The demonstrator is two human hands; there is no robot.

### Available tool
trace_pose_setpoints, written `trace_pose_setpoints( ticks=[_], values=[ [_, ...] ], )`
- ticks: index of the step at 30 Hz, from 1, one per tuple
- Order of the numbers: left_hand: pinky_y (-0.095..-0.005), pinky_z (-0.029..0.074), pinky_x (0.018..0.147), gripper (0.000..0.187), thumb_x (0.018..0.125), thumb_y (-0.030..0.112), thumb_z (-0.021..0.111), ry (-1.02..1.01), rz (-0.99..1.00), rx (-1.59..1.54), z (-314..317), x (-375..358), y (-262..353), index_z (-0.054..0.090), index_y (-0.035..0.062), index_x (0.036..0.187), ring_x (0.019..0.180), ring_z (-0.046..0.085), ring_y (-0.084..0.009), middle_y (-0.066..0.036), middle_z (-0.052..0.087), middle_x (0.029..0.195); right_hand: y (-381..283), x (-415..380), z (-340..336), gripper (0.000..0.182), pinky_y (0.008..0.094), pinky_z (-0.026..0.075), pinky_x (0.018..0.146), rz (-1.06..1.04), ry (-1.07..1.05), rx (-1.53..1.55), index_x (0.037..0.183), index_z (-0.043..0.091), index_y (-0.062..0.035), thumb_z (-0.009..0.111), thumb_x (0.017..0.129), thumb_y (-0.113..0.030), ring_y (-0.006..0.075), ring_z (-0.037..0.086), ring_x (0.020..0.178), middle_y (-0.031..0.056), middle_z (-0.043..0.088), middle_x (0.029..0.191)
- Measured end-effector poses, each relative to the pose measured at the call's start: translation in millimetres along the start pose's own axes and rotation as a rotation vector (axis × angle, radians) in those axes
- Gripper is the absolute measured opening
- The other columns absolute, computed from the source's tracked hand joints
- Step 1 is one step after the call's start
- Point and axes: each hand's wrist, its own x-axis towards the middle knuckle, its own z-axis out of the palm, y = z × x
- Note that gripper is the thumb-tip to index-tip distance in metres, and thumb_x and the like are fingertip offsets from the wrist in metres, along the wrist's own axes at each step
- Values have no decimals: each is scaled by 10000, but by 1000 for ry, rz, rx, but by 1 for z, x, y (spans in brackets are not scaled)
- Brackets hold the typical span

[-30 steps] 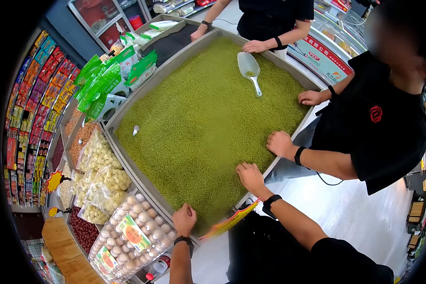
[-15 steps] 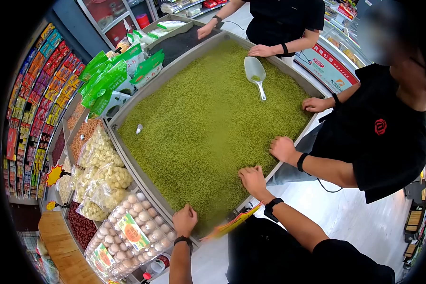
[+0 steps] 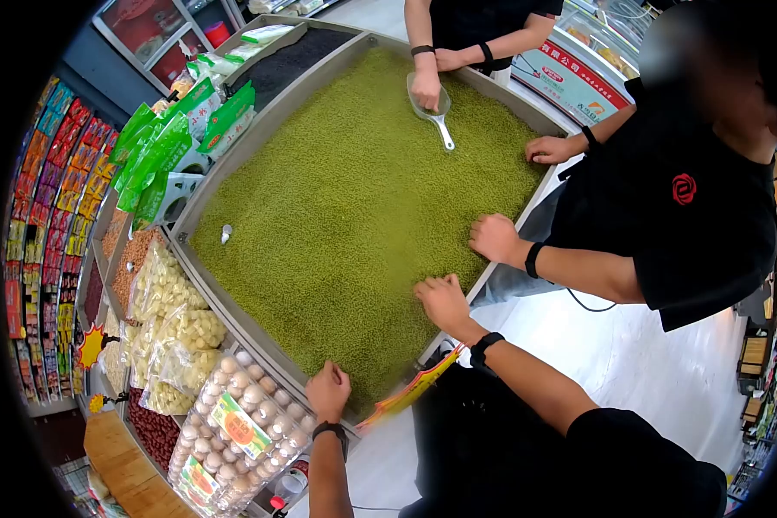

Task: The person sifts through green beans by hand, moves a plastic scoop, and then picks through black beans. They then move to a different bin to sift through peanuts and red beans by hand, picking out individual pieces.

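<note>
My left hand (image 3: 328, 391) rests at the near left corner of a large bin (image 3: 259, 335) full of small green beans (image 3: 354, 207). Its fingers are curled in, and nothing shows in them. Over the near right edge, my right hand (image 3: 445, 304) lies on the beans, fingers bent and slightly apart, holding nothing visible. A clear scoop with a white handle (image 3: 445, 135) lies on the beans at the far side, where another person's hand (image 3: 426, 89) reaches into its bowl. Closer to me on the right, a second person's hands (image 3: 495, 237) rest at the bin edge.
Egg cartons (image 3: 237, 423) and bags of pale yellow pieces (image 3: 181, 328) stand left of the bin. Green-and-white packages (image 3: 173, 151) lean on its far left wall. A yellow-red sign (image 3: 414, 390) hangs at the near edge, and a small white object (image 3: 226, 234) lies on the beans.
The far person's hand has come from the left into the scoop bowl, and that person's other hand has shifted. The whole view has shifted slightly; my hands stay at the bin edge.
</note>
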Motion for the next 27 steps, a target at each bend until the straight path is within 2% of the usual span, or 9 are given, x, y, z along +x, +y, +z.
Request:
trace_pose_setpoints(
  ticks=[2, 8, 14, 16, 17, 23, 25, 27],
  values=[
    [-457, 507, 575, 114, 836, 179, 665, -1, 3, 29, -1, 0, 1, 597, 104, 783, 570, 634, -315, -72, 627, 595, -1, 0, -3, 98, 421, 384, 920, 1, -10, -13, 962, 660, -147, 595, 889, -146, 233, 629, 970, 43, 653, 929],
    [-459, 501, 573, 116, 840, 187, 663, -2, -6, 24, 0, 0, 0, 603, 105, 785, 561, 625, -319, -71, 630, 603, 1, 3, -3, 103, 420, 388, 921, 1, -23, -21, 986, 672, -154, 617, 902, -179, 228, 628, 965, 34, 658, 918],
    [-464, 495, 560, 121, 841, 179, 660, 3, -12, 0, -7, 0, 8, 603, 98, 773, 564, 626, -326, -76, 629, 604, 0, 1, 0, 144, 429, 402, 948, 34, -41, 44, 1004, 667, -133, 588, 884, -127, 247, 626, 1008, 63, 660, 987],
    [-461, 497, 558, 121, 841, 178, 660, 3, -5, 0, -6, 0, 6, 603, 97, 772, 563, 627, -325, -78, 630, 605, 1, 0, 2, 124, 397, 381, 880, -7, 54, -8, 1010, 679, -135, 588, 957, -201, 233, 628, 935, 54, 639, 907],
    [-458, 499, 557, 121, 841, 177, 661, 4, 2, -3, -5, 0, 5, 602, 97, 771, 561, 628, -324, -79, 631, 607, 3, -1, 3, 124, 397, 381, 880, -5, 53, -7, 1010, 679, -135, 588, 957, -201, 233, 628, 935, 54, 639, 907],
    [-452, 502, 554, 115, 833, 174, 666, 0, 1, 13, -2, 1, 4, 602, 103, 768, 552, 628, -316, -72, 632, 604, -2, 2, -5, 106, 395, 377, 861, 19, -23, -30, 993, 664, -136, 587, 941, -187, 231, 628, 919, 55, 620, 886],
    [-452, 501, 551, 115, 832, 172, 667, 3, 6, 15, -2, 1, 4, 601, 104, 767, 553, 628, -317, -71, 633, 605, -5, 2, -8, 121, 414, 407, 902, 38, -58, 1, 971, 644, -126, 581, 867, -120, 243, 633, 965, 61, 648, 945],
    [-452, 500, 549, 115, 831, 171, 668, 4, 7, 14, -2, 0, 4, 600, 104, 767, 554, 629, -318, -70, 634, 607, -6, 1, -8, 117, 414, 409, 900, 43, -64, 2, 967, 646, -127, 582, 869, -123, 244, 635, 959, 60, 649, 943]
  ],
)
